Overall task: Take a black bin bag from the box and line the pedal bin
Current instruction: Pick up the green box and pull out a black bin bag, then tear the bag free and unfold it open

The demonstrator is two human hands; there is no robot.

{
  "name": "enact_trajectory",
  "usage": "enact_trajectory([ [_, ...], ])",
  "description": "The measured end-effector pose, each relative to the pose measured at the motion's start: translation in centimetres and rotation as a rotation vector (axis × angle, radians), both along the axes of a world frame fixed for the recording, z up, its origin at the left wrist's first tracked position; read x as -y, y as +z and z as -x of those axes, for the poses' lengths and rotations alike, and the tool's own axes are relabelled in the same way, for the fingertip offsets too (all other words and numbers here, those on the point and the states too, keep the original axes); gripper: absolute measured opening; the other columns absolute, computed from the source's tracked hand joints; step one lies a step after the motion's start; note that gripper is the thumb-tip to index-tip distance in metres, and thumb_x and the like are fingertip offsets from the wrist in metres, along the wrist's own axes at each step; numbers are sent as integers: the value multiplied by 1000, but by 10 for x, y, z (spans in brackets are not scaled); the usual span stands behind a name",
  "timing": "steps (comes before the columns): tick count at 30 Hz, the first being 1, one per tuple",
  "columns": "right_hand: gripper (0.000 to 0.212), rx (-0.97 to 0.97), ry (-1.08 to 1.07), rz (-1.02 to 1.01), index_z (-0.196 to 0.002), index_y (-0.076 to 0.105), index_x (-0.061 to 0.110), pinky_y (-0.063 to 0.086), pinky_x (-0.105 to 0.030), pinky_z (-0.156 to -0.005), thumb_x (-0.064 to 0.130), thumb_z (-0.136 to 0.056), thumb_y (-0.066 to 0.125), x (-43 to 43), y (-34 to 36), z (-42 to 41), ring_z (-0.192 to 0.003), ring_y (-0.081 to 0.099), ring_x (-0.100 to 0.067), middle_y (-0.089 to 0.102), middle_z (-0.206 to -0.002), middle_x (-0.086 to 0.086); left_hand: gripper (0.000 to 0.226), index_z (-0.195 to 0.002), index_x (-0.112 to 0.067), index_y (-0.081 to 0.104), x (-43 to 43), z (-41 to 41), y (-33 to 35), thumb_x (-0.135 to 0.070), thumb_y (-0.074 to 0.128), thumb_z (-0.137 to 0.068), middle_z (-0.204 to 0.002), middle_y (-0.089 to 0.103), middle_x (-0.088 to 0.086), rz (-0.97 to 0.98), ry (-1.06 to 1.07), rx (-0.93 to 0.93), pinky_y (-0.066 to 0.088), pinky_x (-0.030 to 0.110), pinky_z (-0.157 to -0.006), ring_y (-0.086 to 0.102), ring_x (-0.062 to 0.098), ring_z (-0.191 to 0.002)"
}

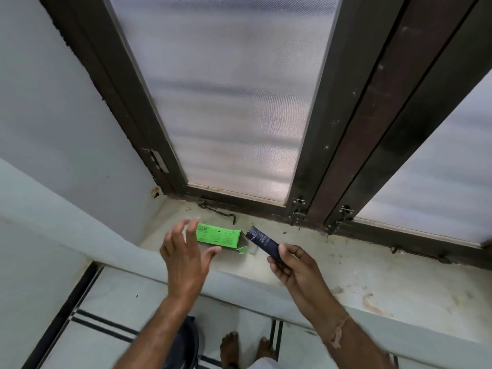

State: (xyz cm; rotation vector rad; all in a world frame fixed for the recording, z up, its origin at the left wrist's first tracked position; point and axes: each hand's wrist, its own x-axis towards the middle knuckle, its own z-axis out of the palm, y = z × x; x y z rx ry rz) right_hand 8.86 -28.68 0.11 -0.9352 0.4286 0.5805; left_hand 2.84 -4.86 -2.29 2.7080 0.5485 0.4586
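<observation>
Green box (pixel 218 236) lying flat on the sill (pixel 332 265), long side roughly parallel to the window frame (pixel 314 166); the flap at its right end stands open. Left hand (pixel 185 258) just in front of the box's left end, fingers spread wide and thumb extended toward the box's near edge; the fingertips overlap the left end of the box, though actual contact cannot be confirmed. Nothing is enclosed in this hand. Right hand (pixel 291 263) to the right of the box, thumb and fingers pinched together on the lower end of a rolled black bag (pixel 262 242). The roll is tilted, its free upper end pointing up and left, close beside the box's open flap but clear of it. Below the sill, near the person's bare feet (pixel 247 348), a dark rounded bin (pixel 183 344) stands on the tiled floor (pixel 106 315), partly hidden by the left forearm.
</observation>
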Motion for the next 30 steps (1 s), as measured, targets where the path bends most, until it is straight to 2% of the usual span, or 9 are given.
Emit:
enact_trajectory([
  [2,17,-33,27,-70,-99,63,6,65,-26,-71,14,-87,71,-10,5,5,-79,76,-24,76,-97,-19,65,-145,-24,45,39,8,19,-53,62,-90,-138,51,5,441,9,57,46,41,-103,50,18,-124],
  [4,14,-35,85,-103,-105,62,5,64,-26,-70,13,-95,67,-20,8,12,-81,76,-22,77,-97,-17,49,-141,-29,53,70,9,38,-53,49,-98,-133,62,-6,996,-14,-15,52,43,-106,60,9,-120],
  [7,15,85,225,42,-107,64,10,60,-28,-74,24,-100,65,-32,14,23,-92,76,-19,79,-103,-11,36,-126,-18,67,86,8,47,-40,53,-101,-114,77,7,1366,49,125,57,44,-101,73,22,-109],
  [10,27,323,276,262,-109,70,12,57,-26,-79,34,-93,71,-39,22,32,-98,73,-15,79,-106,-5,36,-123,-10,70,82,13,51,-33,62,-97,-114,78,15,1505,94,196,57,45,-101,74,28,-111],
  [14,28,469,244,340,-106,75,21,61,-30,-82,37,-84,79,-45,32,38,-92,71,-17,76,-101,-3,46,-125,-2,68,76,24,48,-32,68,-91,-122,73,24,1699,84,101,57,43,-97,69,35,-117],
  [20,31,331,112,349,-92,65,-8,51,-26,-63,22,-99,70,-53,30,38,-71,60,-16,67,-77,-11,51,-132,-4,67,82,39,48,-37,61,-93,-115,70,22,1880,83,20,59,39,-87,68,28,-102],
  [25,25,251,36,393,-93,61,0,53,-25,-65,22,-103,64,-68,23,50,-71,63,-13,69,-79,-9,61,-133,-6,65,76,46,50,-53,58,-94,-128,72,21,1858,178,1,50,48,-109,67,33,-124],
  [28,15,128,-27,385,-99,59,4,54,-31,-69,17,-106,57,-79,19,53,-76,63,-20,68,-88,-15,58,-130,-6,67,65,54,47,-49,60,-93,-125,74,20,1807,218,13,51,48,-108,70,32,-119],
  [30,14,61,-43,381,-100,58,10,51,-30,-62,14,-110,49,-85,21,53,-73,59,-21,64,-87,-13,51,-119,-7,75,58,62,47,-49,55,-99,-121,75,20,1850,229,-10,55,44,-98,74,30,-110],
])
